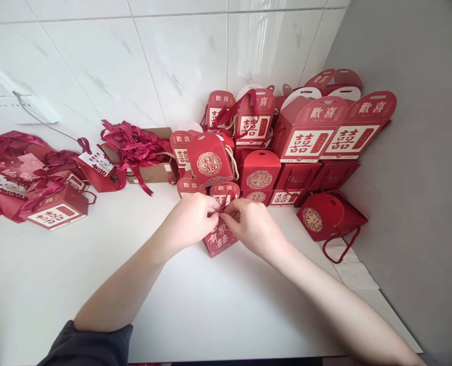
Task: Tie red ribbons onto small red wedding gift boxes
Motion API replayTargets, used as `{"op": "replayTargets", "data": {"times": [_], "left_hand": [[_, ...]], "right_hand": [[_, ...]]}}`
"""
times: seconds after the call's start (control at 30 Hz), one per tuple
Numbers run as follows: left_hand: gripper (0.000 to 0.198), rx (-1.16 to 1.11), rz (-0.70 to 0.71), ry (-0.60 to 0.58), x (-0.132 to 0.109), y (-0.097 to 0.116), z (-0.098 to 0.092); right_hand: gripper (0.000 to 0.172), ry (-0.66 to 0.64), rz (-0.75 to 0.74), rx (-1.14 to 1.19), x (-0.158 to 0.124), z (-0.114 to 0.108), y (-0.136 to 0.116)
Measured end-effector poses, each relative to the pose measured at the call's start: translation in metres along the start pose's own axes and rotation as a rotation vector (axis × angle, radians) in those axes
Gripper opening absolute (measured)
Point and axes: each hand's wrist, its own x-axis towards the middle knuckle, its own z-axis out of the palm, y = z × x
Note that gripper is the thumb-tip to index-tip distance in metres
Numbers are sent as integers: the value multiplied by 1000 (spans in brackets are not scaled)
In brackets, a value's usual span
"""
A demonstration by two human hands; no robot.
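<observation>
Grip of left hand (196,218) and right hand (253,223): 2 fingertip pinches on red ribbon (221,208), above patterned red box (221,239).

From the near edge of the worktop (210,315) the left forearm (136,277) slants inward, a dark sleeve (92,345) at its upper end; the bare right forearm (325,292) reaches in from the near right corner. The left hand (193,218) and right hand (252,222) face each other, fingers curled, thumbs pinching, fingertips close together.
</observation>
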Motion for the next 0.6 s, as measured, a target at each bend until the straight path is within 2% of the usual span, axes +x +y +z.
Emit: {"op": "replayTargets", "data": {"times": [0.1,0.3,0.47,0.6], "left_hand": [[23,23,-9,25,0,2,1],[25,18,-22,34,1,1,3],[26,94,33,34,4,0,3],[26,84,26,13,4,-1,-2]], "right_hand": [[10,92,-22,-137,-2,6,0],[10,195,-238,-384,-6,10,4],[11,144,-326,-447,-4,7,3],[10,12,-282,-222,-7,-19,4]]}}
